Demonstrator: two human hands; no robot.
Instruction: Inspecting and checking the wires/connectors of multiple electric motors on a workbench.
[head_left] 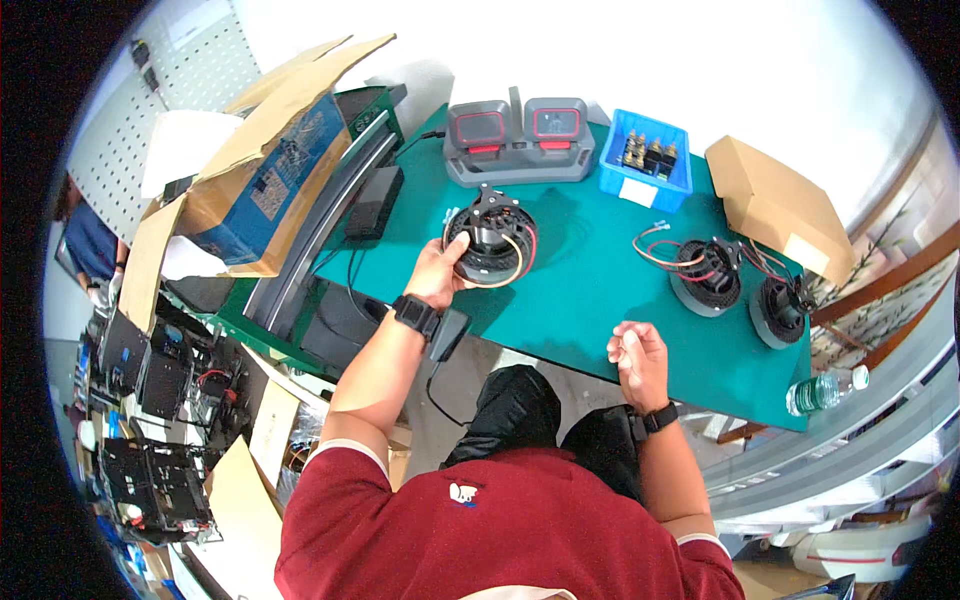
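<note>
Above the green table, on the left of its middle, I hold a round black motor unit (493, 240) with a bracket on top and red and tan wires looping over it. My left hand (438, 272) grips its left side, thumb on top; the fingers beneath are hidden. My right hand (637, 357) is apart from it, over the table's front edge, fingers curled toward the thumb. Whether something small lies between those fingertips I cannot make out. Two similar motor units, one nearer (707, 277) and one at the right edge (780, 312), rest on the table with wires trailing.
A grey two-screen device (518, 140) stands at the back of the green table (590, 280). Beside it are a blue bin (648, 190) of small metal-and-black parts and a brown cardboard box (780, 205). A bottle (815, 395) lies at the right corner. An open carton (270, 200) stands left.
</note>
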